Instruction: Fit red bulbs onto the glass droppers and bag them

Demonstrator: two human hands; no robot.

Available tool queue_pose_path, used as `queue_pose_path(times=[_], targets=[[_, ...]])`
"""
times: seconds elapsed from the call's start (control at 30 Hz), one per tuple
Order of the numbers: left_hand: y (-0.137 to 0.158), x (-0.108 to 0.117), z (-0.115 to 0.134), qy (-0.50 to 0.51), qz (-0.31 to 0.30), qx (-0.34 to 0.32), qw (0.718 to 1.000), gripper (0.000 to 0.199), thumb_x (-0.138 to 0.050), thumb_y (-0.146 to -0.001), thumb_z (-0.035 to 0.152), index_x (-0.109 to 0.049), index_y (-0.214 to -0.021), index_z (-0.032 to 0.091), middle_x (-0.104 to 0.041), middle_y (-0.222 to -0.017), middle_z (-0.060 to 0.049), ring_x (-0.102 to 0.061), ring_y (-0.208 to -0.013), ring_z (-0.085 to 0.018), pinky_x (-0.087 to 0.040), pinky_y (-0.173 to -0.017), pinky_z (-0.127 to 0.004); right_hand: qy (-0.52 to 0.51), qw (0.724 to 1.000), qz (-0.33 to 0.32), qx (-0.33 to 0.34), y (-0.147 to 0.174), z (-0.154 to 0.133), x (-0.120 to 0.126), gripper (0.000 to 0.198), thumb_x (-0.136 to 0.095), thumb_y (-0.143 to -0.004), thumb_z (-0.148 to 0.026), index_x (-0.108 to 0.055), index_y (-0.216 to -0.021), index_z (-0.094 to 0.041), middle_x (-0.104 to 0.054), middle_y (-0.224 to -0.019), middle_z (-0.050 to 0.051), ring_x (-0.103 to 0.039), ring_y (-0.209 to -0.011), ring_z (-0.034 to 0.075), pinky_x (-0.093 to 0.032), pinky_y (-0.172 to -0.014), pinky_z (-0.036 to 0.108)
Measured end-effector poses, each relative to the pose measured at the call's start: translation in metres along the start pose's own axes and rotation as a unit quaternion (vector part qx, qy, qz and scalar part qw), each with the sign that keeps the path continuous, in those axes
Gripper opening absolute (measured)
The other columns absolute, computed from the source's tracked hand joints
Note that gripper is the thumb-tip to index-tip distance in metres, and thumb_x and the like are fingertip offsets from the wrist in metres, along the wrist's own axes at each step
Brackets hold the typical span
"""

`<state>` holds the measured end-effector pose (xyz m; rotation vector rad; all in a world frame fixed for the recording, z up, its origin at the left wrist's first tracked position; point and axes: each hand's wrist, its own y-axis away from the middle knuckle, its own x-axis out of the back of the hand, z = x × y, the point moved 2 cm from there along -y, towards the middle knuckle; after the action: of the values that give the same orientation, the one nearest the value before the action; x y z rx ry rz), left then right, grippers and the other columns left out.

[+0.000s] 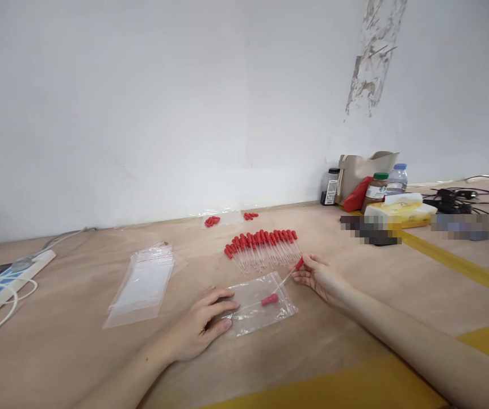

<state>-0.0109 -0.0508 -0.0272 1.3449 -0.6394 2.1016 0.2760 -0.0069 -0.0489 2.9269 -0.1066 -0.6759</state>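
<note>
The two hands are apart. The right hand (318,275) pinches a dropper by its red bulb (299,263), the clear tube slanting down to the zip end of a transparent zip-lock bag (244,325); whether the tip is inside cannot be told. The left hand (204,324) lies flat, fingers spread, its fingertips on the bag's other end. Inside the bag rests one red-bulbed dropper (270,299), bulb toward the zip.

Just beyond, a row of droppers (261,241) fans out, red bulbs toward the wall (176,113). Behind it, two clear bags (230,217) hold small red pieces. Left of the row lies a stack of zip-lock bags (144,287).

At the right, a green-lidded jar (375,190) bears a round green emblem resembling the Starbucks logo; a black-capped bottle (330,187) has a white label too small to read. Near them stand a blue-capped bottle (397,179), a beige bag (357,173) and a yellow-and-white tissue pack (401,213), with black cables (451,201) beyond. At far left is a power strip (14,281) with white cords.
</note>
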Motion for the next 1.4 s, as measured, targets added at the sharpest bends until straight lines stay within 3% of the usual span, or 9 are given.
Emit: queue_pose_path(times=[0.23, 0.33, 0.5, 0.63, 0.7, 0.87, 1.0, 1.17, 1.4], targets=[[0.002, -0.001, -0.002, -0.007, -0.008, 0.024, 1.000, 0.043, -0.038, -0.088, 0.039, -0.032, -0.130, 0.032, -0.036, -0.134, -0.001, -0.028, -0.125, -0.023, -0.026, -0.102, -0.045, -0.011, 1.000, -0.002, -0.003, 0.005, -0.001, 0.001, 0.012, -0.045, -0.082, -0.018, -0.045, -0.070, -0.017, -0.059, -0.062, 0.002, -0.060, -0.057, 0.012, -0.050, -0.062, 0.027], [0.002, -0.001, -0.003, -0.012, -0.005, 0.033, 0.999, 0.046, -0.037, -0.088, 0.040, -0.026, -0.132, 0.032, -0.035, -0.135, -0.001, -0.025, -0.127, -0.024, -0.027, -0.102, -0.046, 0.131, 0.990, -0.042, 0.033, 0.006, 0.001, 0.000, 0.011, -0.058, -0.074, -0.024, -0.051, -0.071, -0.016, -0.057, -0.066, 0.000, -0.055, -0.057, 0.010, -0.047, -0.060, 0.024], [0.001, -0.001, -0.001, -0.025, 0.005, 0.015, 1.000, 0.046, -0.038, -0.088, 0.039, -0.027, -0.132, 0.031, -0.037, -0.134, -0.001, -0.030, -0.124, -0.023, -0.029, -0.101, -0.044, 0.426, 0.877, -0.104, 0.196, 0.012, 0.006, -0.008, 0.017, -0.060, -0.069, -0.029, -0.063, -0.077, -0.015, -0.056, -0.070, 0.002, -0.049, -0.061, 0.011, -0.041, -0.058, 0.025], [-0.001, 0.001, 0.001, -0.034, 0.010, -0.008, 0.999, 0.042, -0.037, -0.089, 0.036, -0.032, -0.130, 0.033, -0.038, -0.133, -0.001, -0.034, -0.122, -0.022, -0.030, -0.101, -0.042, 0.525, 0.777, -0.149, 0.312, 0.017, 0.012, -0.015, 0.019, -0.050, -0.074, -0.018, -0.068, -0.080, -0.020, -0.058, -0.081, 0.005, -0.052, -0.080, 0.016, -0.040, -0.075, 0.031], [-0.001, 0.000, 0.001, -0.038, 0.006, -0.020, 0.999, 0.038, -0.036, -0.089, 0.034, -0.037, -0.127, 0.034, -0.037, -0.133, -0.001, -0.034, -0.121, -0.022, -0.030, -0.101, -0.042, 0.544, 0.749, -0.167, 0.339, 0.016, 0.010, -0.015, 0.023, -0.048, -0.073, -0.016, -0.068, -0.083, -0.023, -0.058, -0.091, 0.005, -0.051, -0.090, 0.017, -0.038, -0.082, 0.033], [0.000, -0.001, -0.001, -0.024, 0.005, -0.026, 0.999, 0.033, -0.037, -0.089, 0.032, -0.045, -0.122, 0.034, -0.036, -0.133, -0.001, -0.035, -0.121, -0.022, -0.032, -0.099, -0.040, 0.538, 0.801, -0.053, 0.256, -0.022, -0.014, -0.006, 0.017, -0.049, -0.069, -0.016, -0.064, -0.077, -0.015, -0.063, -0.072, 0.004, -0.055, -0.065, 0.014, -0.044, -0.062, 0.025], [0.000, -0.002, -0.001, -0.025, 0.014, -0.038, 0.999, 0.033, -0.037, -0.089, 0.030, -0.045, -0.121, 0.033, -0.037, -0.131, -0.002, -0.036, -0.120, -0.020, -0.031, -0.100, -0.039, 0.580, 0.779, 0.011, 0.239, -0.071, -0.033, -0.019, 0.018, -0.052, -0.069, -0.020, -0.063, -0.081, -0.013, -0.064, -0.072, 0.004, -0.056, -0.064, 0.013, -0.042, -0.059, 0.022], [-0.001, -0.002, 0.001, -0.040, 0.017, -0.057, 0.997, 0.032, -0.037, -0.090, 0.028, -0.046, -0.120, 0.032, -0.041, -0.128, -0.002, -0.035, -0.120, -0.021, -0.028, -0.102, -0.042, 0.591, 0.777, 0.044, 0.211, -0.119, -0.033, -0.042, 0.026, -0.053, -0.071, -0.026, -0.063, -0.092, -0.014, -0.065, -0.091, 0.009, -0.058, -0.082, 0.018, -0.042, -0.071, 0.025], [-0.001, 0.000, 0.008, -0.047, 0.013, -0.053, 0.997, 0.034, -0.036, -0.090, 0.029, -0.044, -0.123, 0.030, -0.042, -0.129, -0.002, -0.035, -0.121, -0.020, -0.023, -0.105, -0.044, 0.572, 0.805, 0.040, 0.152, -0.141, -0.029, -0.052, 0.009, -0.060, -0.064, -0.023, -0.063, -0.062, -0.015, -0.064, -0.064, 0.006, -0.057, -0.063, 0.015, -0.039, -0.057, 0.023]])
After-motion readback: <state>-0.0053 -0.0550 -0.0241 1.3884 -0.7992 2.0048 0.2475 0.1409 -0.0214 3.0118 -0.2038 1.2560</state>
